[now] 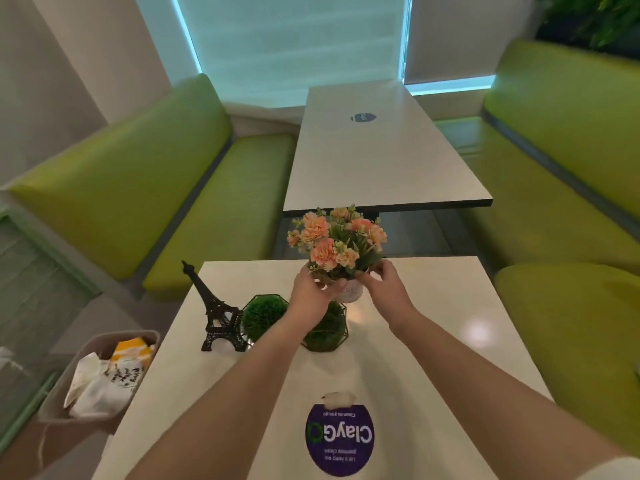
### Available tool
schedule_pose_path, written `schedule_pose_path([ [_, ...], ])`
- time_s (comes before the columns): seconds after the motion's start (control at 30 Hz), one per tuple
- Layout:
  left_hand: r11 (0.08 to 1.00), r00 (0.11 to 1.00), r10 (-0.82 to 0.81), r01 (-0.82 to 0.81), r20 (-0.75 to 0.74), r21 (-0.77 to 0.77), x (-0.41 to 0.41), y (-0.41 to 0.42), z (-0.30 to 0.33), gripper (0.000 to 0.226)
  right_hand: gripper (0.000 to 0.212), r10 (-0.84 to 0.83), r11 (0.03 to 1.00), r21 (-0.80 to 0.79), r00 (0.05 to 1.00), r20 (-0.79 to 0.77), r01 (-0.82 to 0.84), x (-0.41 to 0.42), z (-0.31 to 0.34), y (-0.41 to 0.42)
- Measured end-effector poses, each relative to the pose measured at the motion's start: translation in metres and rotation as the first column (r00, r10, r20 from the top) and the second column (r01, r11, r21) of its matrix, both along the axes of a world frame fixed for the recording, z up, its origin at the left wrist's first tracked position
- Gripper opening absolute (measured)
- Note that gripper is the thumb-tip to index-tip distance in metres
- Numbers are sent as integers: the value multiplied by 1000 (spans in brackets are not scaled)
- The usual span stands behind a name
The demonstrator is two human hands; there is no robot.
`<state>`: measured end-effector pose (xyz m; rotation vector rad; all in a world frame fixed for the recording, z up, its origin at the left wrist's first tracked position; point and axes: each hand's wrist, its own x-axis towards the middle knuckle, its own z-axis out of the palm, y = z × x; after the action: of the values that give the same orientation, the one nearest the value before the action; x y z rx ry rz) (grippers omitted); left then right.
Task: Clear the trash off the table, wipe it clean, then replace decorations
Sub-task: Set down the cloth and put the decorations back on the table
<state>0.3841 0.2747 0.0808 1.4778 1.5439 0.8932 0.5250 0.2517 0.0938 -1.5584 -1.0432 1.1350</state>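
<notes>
You are replacing decorations: your left hand (313, 289) and right hand (381, 284) are pinching the flowerpot (351, 291) mid-table (433, 306), just beyond the wire planters (265, 315); next, release gently

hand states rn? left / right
Left hand: grips the small white pot of peach artificial flowers.
Right hand: fingers curled, pinching the same pot's foliage.

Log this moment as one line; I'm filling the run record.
stage: replacing decorations | left hand: holds flower pot | right hand: on flowers | table: tower, two green orbs | trash: binned
</notes>
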Motion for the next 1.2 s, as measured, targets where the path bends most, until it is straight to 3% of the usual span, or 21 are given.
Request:
schedule_pose_path([
  [0.23, 997, 990, 33, -23, -139, 72, -59, 41, -5, 43, 57, 40, 999, 7, 998, -40, -40, -54, -3, 41],
  [0.43, 999, 955, 24, -12, -295, 43, -97, 63, -31, 46, 55, 81, 996, -34, 996, 33, -80, -85, -25, 65],
  [0.57, 999, 928, 36, -40, -372, -3, -110, 69, -43, 73, 54, 103, 992, -99, 968, 229, -83, -97, -45, 75],
  [0.77, 993, 863, -10, -50, -505, -105, -118, 68, -57, 67, 48, 198, 973, -213, 783, 590, -86, -105, -66, 78],
  [0.9, 992, 857, -1, -65, -515, -110, -119, 67, -64, 63, 45, 264, 958, -266, 705, 659, -110, -102, -74, 78],
  [1.2, 988, 870, -19, -59, -492, -143, -121, 69, -67, 66, 49, 259, 962, -253, 655, 710, -107, -99, -83, 79],
])
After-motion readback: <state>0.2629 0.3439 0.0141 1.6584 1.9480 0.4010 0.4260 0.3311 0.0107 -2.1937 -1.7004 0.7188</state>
